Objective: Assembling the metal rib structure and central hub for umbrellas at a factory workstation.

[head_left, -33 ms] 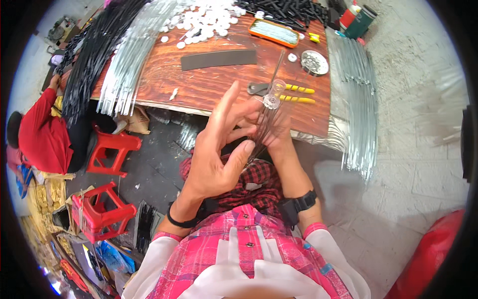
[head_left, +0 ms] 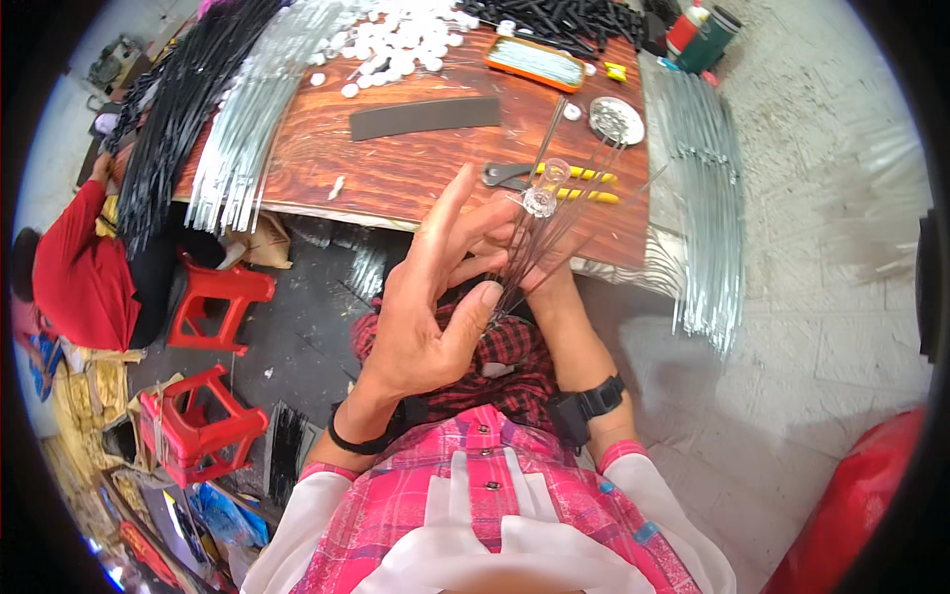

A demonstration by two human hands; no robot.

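My left hand [head_left: 421, 322] pinches a bundle of thin dark metal rods [head_left: 534, 243] between thumb and fingers, its index finger pointing up. A clear plastic hub piece [head_left: 540, 202] sits on a thicker metal shaft [head_left: 551, 129] among the rods. The rods fan out to the upper right, over the table edge. My right hand [head_left: 552, 265] is behind the fanned rods at their right side. Its fingers are mostly hidden and blurred, so I cannot tell whether they grip. Yellow-handled pliers [head_left: 584, 186] lie on the wooden table just beyond the hub piece.
The wooden table [head_left: 297, 158] bears a dark flat strip [head_left: 426, 118], white caps [head_left: 396, 45], black tubes [head_left: 594, 20], an orange-rimmed tray [head_left: 534, 62] and a round dish [head_left: 617, 121]. Metal rod bundles [head_left: 708, 208] flank it. Red stools [head_left: 203, 426] and a person in red [head_left: 84, 277] are left.
The thin rods have spread apart into a wider fan toward the upper right. My left hand keeps its hold, and the whole view has shifted slightly.
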